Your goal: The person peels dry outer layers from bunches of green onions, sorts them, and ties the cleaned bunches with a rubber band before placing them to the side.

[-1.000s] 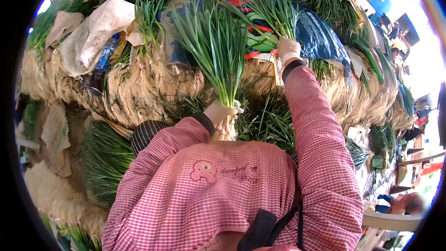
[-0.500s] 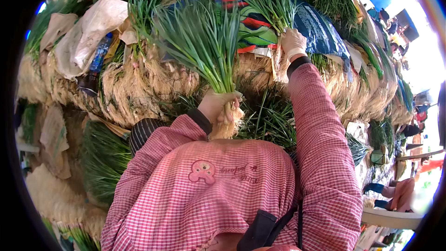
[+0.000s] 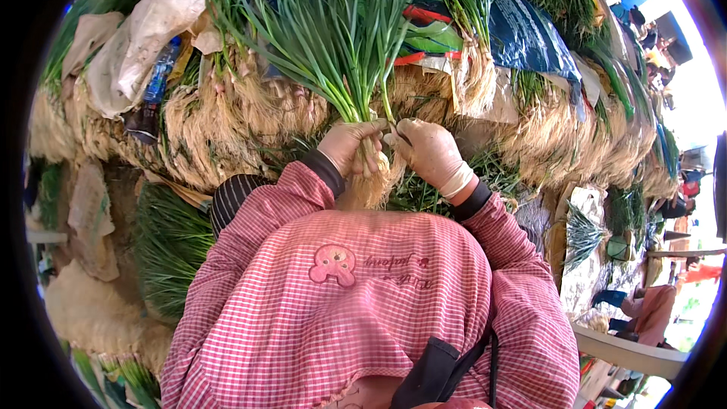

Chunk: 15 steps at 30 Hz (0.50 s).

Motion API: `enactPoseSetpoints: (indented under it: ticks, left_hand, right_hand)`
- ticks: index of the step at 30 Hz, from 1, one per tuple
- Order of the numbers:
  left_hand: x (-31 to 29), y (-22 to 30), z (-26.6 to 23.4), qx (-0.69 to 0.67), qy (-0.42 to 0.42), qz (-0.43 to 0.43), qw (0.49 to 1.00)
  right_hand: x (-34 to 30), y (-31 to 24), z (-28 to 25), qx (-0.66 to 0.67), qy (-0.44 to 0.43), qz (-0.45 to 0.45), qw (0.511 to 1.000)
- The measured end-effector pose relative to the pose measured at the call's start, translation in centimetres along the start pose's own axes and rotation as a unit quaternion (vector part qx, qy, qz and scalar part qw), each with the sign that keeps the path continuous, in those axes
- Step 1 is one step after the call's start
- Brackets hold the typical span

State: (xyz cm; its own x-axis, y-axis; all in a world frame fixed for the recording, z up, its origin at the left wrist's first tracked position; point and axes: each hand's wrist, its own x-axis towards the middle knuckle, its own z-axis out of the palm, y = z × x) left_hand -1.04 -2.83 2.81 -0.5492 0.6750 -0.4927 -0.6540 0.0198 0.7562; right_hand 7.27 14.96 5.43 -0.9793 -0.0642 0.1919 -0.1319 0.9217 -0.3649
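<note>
My left hand is closed round the lower stems of a leafy bunch of green garlic. Its leaves fan upward, and pale stringy roots hang below my fist. Close beside it, my gloved right hand pinches the base of a single green garlic stalk that leans against the bunch. A small dark thing shows at the fingers of my right hand; I cannot make out what it is. Beyond, another small bunch of green garlic lies on the heap with its roots toward me.
A long heap of rooted green garlic curves across in front, partly covered by a blue plastic sack, a red and green sack and a whitish sheet. A bottle lies at left. Loose leaves lie beside me.
My right hand has come back from the far small bunch to my left hand and now holds one stalk against the bunch. The small bunch stays on the heap.
</note>
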Motion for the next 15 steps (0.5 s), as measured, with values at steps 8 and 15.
enactPoseSetpoints:
  ticks: [8, 15]
  left_hand:
    - [0.2, -0.8, -0.8, -0.015, -0.066, 0.000, 0.998]
    - [-0.3, -1.3, -0.9, -0.089, -0.108, 0.015, 0.990]
  right_hand:
    - [-1.2, 0.5, 1.6, 0.131, -0.047, -0.059, 0.988]
    - [-0.5, 9.9, 2.1, -0.109, -0.072, 0.163, 0.978]
